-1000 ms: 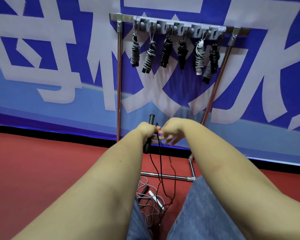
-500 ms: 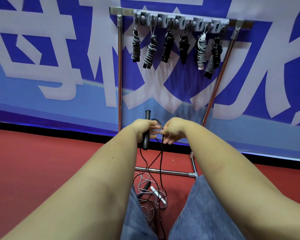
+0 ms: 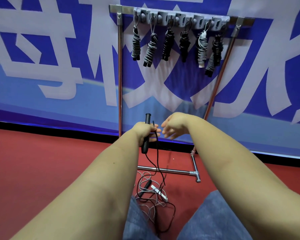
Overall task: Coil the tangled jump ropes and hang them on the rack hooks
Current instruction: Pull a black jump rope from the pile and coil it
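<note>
Chg vs 0.5 s ago: right hand (image 3: 175,126) let go of cord, now apart, fingers loose, holding nothing. Black braided jump rope w/ black plastic handle (image 3: 146,134): gripped upright in left hand (image 3: 144,131), cord trailing to tangled pile (image 3: 154,198) on red floor nr chrome rack's base bar (image 3: 168,170). Seven coiled ropes on grey hook strip (image 3: 180,19). Suggest: wrap even loops, keep tension.

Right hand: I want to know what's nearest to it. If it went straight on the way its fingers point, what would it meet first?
Probably the left hand gripping the black handle; the right hand has open fingers pointing that way, though depth is unclear.
</note>
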Tool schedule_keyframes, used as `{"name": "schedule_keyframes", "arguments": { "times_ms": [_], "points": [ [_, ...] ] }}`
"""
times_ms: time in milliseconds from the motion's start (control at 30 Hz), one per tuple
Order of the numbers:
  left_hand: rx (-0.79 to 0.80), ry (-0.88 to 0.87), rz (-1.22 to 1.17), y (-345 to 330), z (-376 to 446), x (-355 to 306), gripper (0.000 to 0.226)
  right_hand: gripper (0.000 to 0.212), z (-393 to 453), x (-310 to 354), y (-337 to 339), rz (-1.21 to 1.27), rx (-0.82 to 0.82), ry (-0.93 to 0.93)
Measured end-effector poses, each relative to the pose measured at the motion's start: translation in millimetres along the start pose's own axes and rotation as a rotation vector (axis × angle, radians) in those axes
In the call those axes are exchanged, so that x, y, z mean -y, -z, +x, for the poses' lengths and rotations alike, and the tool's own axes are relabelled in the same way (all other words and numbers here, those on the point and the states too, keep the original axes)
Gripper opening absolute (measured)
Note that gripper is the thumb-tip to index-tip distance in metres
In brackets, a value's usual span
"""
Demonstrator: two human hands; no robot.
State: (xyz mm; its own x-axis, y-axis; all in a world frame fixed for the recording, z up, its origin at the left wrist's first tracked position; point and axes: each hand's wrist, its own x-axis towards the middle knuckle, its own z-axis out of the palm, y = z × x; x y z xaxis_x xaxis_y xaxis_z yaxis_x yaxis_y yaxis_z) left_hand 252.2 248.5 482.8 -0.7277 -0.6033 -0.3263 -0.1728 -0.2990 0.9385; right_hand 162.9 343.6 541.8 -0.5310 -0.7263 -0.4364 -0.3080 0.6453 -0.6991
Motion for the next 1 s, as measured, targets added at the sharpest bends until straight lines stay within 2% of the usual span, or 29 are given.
{"name": "schedule_keyframes", "arguments": {
  "times_ms": [67,133,167,233,333,433,567,667,767,933,1000],
  "points": [
    [-0.026,-0.007,-0.105,-1.1,-1.7,-3.0,0.016,0.033,-5.1,-6.2,-9.7,-0.112,0.167,-0.070],
    [-0.041,0.000,-0.169,-2.7,-3.9,-7.9,0.013,0.014,-3.5,-11.4,-19.5,-0.124,0.198,-0.063],
    [-0.045,0.002,-0.173,-3.0,-5.0,-10.7,0.014,0.004,-1.7,-12.7,-23.3,-0.115,0.169,-0.040],
    [-0.039,0.000,-0.180,-2.0,-6.3,-14.9,0.015,0.020,6.9,-18.3,-27.5,-0.094,0.055,0.020],
    [0.033,-0.005,-0.177,1.9,-7.9,-14.9,0.013,0.024,14.4,-29.3,-35.0,0.061,-0.107,0.107],
    [0.116,0.013,0.027,5.1,-10.6,-1.9,0.014,0.019,13.6,-39.7,-37.7,0.266,-0.250,0.134],
    [0.204,0.034,0.226,2.4,-17.8,19.9,0.022,0.027,9.9,-43.2,-32.2,0.374,-0.320,0.157],
    [0.203,-0.012,0.251,-2.8,-15.7,30.0,0.015,0.022,11.6,-47.9,-26.8,0.478,-0.311,0.131],
    [0.173,-0.050,0.170,-7.1,-6.4,36.7,0.014,0.013,16.6,-57.5,-24.4,0.694,-0.293,0.118],
    [0.128,-0.055,0.072,-7.4,11.1,41.8,0.018,0.006,29.0,-75.2,-31.2,0.987,-0.162,0.100],
    [0.120,-0.040,0.074,-5.5,21.3,43.9,0.017,0.014,40.8,-80.4,-34.0,1.001,-0.123,0.071]
  ]
}}
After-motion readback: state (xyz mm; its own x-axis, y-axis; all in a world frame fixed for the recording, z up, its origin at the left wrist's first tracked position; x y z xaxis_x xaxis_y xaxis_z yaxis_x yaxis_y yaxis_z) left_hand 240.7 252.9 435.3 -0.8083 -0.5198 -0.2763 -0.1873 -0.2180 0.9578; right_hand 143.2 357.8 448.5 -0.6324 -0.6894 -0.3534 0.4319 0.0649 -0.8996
